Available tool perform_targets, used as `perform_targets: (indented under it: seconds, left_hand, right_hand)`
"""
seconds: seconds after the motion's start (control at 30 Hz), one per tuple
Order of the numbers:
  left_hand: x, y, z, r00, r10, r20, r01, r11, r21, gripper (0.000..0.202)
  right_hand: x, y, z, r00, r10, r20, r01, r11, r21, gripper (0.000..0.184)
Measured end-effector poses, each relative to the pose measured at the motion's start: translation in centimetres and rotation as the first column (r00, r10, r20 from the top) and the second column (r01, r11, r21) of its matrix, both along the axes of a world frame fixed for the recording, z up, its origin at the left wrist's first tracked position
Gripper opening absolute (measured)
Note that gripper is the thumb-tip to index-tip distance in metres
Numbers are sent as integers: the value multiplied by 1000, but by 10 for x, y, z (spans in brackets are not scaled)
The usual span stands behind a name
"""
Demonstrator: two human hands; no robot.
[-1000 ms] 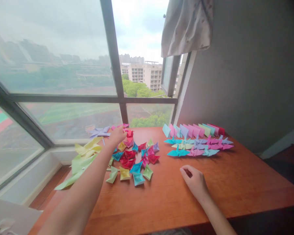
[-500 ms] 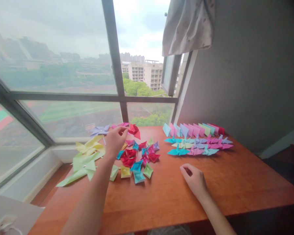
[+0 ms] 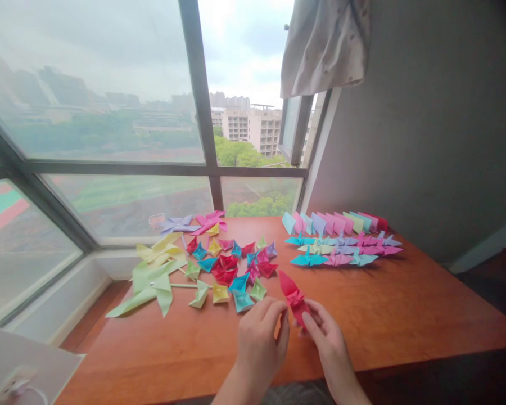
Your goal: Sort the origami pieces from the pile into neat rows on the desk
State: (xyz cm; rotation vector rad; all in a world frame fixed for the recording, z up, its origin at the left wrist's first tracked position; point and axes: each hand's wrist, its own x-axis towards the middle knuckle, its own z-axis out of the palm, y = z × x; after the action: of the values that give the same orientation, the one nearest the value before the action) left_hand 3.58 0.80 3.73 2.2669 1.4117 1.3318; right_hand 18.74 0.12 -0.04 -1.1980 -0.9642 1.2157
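Observation:
A red folded paper piece (image 3: 293, 297) is pinched between both hands just above the near part of the wooden table (image 3: 405, 315). My left hand (image 3: 259, 343) grips its left side, fingers curled. My right hand (image 3: 326, 346) grips its lower right side. Beyond the hands lies a loose heap of small coloured folded pieces (image 3: 231, 264) in red, blue, yellow and green.
Rows of paper cranes and folded shapes (image 3: 341, 242) lie at the far right of the table. Green and yellow paper pinwheels (image 3: 152, 275) lie at the left, with purple and pink ones (image 3: 194, 223) by the window. A grey wall stands on the right.
My left hand lifted a red piece from the heap at the far left and carried it back to the near middle. My right hand rose off the table and took hold of it too.

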Motion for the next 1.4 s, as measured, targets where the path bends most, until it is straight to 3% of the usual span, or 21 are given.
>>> perform_targets:
  seconds: [0.1,0.17,0.23,0.33,0.4,0.5,0.6,0.7,0.77,0.9,1.0,1.1,1.2,1.4]
  left_hand:
    - [-3,-17,-3,981,-176,81,183,979,-86,13]
    - [-11,-22,-4,960,-233,158,254,958,-132,16]
    - [-21,-22,-6,957,-152,248,198,964,-175,15]
    - [-36,-17,-9,935,82,346,15,963,-269,12]
    - [-44,-14,-10,929,119,350,15,934,-357,16]
    - [-52,-15,-7,963,5,270,134,858,-495,18]
    - [-56,-20,-5,976,-66,209,177,800,-573,16]
    - [-57,-24,-6,952,-75,297,254,734,-630,18]
    - [-56,-24,-8,897,-58,438,367,650,-665,23]
    - [-53,-23,-7,699,25,714,628,456,-631,38]
    - [-52,-24,-5,609,57,791,717,389,-579,41]
    - [-52,-26,-6,543,64,837,764,375,-524,41]
    - [-52,-25,-8,503,61,862,779,402,-482,42]
    - [-53,-22,-3,524,176,833,683,498,-535,40]
  right_hand:
    - [-2,-2,-2,999,-26,33,26,1000,3,45]
    - [1,-1,-3,997,0,73,-1,1000,14,43]
    - [3,-2,-4,992,47,115,-49,999,11,43]
    - [6,-4,-8,979,131,157,-132,991,-5,42]
    - [6,-6,-10,967,192,167,-194,981,-4,41]
    - [4,-6,-10,944,263,198,-269,963,1,38]
    - [1,-6,-5,932,307,191,-311,950,-8,35]
    - [3,-6,-3,929,359,85,-360,933,-4,33]
    - [6,-7,-3,916,401,-16,-401,916,-11,33]
    - [9,-10,-2,852,483,-203,-496,868,-15,35]
    - [4,-14,2,812,486,-322,-511,859,7,40]
    - [-2,-17,7,788,444,-426,-495,869,-10,43]
    - [-4,-17,8,780,403,-479,-465,885,-14,42]
    - [5,-4,10,865,305,-398,-344,938,-30,43]
